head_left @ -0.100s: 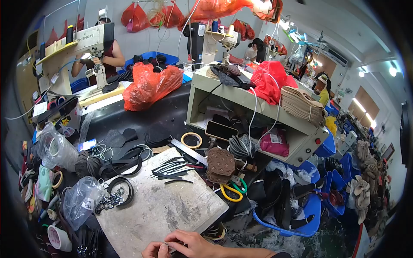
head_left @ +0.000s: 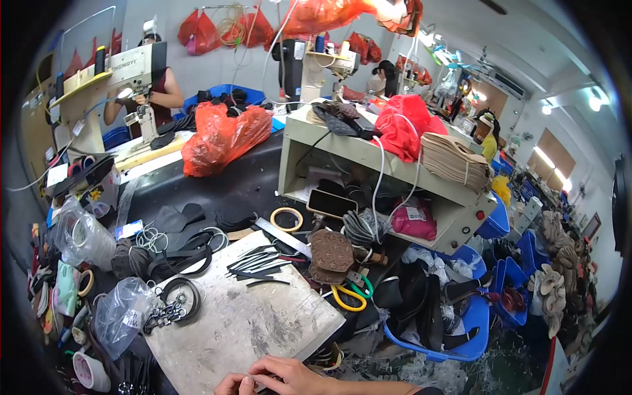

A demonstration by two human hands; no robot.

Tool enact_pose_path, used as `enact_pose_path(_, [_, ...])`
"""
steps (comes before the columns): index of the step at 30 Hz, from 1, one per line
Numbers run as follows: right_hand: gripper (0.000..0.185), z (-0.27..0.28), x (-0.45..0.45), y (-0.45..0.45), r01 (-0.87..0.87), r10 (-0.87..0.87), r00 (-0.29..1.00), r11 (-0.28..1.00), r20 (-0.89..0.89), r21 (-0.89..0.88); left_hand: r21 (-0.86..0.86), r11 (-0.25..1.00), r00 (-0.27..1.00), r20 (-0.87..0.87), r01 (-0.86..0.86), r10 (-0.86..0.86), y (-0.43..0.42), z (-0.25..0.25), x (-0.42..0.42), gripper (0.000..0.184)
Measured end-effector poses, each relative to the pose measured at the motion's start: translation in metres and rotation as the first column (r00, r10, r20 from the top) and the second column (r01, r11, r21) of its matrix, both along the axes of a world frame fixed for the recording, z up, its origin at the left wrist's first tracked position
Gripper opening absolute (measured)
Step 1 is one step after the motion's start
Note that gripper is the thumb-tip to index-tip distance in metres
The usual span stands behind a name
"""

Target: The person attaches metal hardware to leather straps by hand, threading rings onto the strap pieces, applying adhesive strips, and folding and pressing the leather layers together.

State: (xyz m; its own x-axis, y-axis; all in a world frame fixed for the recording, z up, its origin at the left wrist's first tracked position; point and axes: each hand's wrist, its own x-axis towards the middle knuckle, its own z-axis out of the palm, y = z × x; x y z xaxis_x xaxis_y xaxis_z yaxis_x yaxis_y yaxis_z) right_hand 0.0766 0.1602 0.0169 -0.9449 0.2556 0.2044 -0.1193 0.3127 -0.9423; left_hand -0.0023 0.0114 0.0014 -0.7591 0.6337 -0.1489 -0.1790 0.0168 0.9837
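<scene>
At the bottom edge, my left hand [head_left: 232, 384] and my right hand [head_left: 282, 375] meet over the near end of the worn pale board [head_left: 263, 322]. Fingers of both hands are pinched close together, and what lies between them is too small to make out. Farther up the board lies a loose bunch of thin black strips [head_left: 257, 264]. Black straps with metal clasps [head_left: 168, 313] rest at its left side. Brown patterned pieces [head_left: 331, 253] are stacked beyond the right corner, next to yellow-handled scissors [head_left: 349, 299].
A metal ruler [head_left: 283, 237] and a tape roll [head_left: 286, 219] lie behind the board. To the right, a blue basket [head_left: 484, 329] holds black pieces. A grey shelf [head_left: 368, 155] carries a phone [head_left: 332, 203]. One person [head_left: 168, 92] sits at a sewing machine [head_left: 135, 72].
The whole view has shifted slightly, so the scene sits a little to the left. My hands keep nearly the same pinched pose.
</scene>
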Motion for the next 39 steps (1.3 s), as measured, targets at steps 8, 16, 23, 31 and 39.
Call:
enact_pose_path(8, [0.018,-0.004,0.018,0.037,-0.038,0.043,0.988,0.999,0.149,-0.037,-0.056,0.998,0.999,-0.046,-0.014,0.012,-0.003,0.008,0.004,0.015])
enact_pose_path(16, [0.04,-0.029,0.022,0.041,0.246,-0.22,0.965,0.569,0.143,-0.785,-0.034,0.998,0.97,-0.239,-0.046,0.036,0.01,-0.003,0.021,0.015])
enact_pose_path(23, [0.03,-0.014,0.018,0.053,0.136,-0.061,0.988,0.791,0.145,-0.597,-0.167,0.98,0.927,-0.34,0.108,-0.16,0.019,-0.003,0.025,0.015])
enact_pose_path(31, [0.017,-0.011,0.016,0.023,-0.059,0.057,0.998,0.997,-0.03,-0.058,-0.016,0.994,0.994,-0.016,0.108,-0.108,0.011,0.001,0.01,0.013])
enact_pose_path(39, [0.015,-0.01,0.016,0.016,0.001,0.041,0.985,0.971,-0.169,0.239,-0.058,0.997,0.995,0.085,0.051,-0.046,0.009,0.008,0.013,0.015])
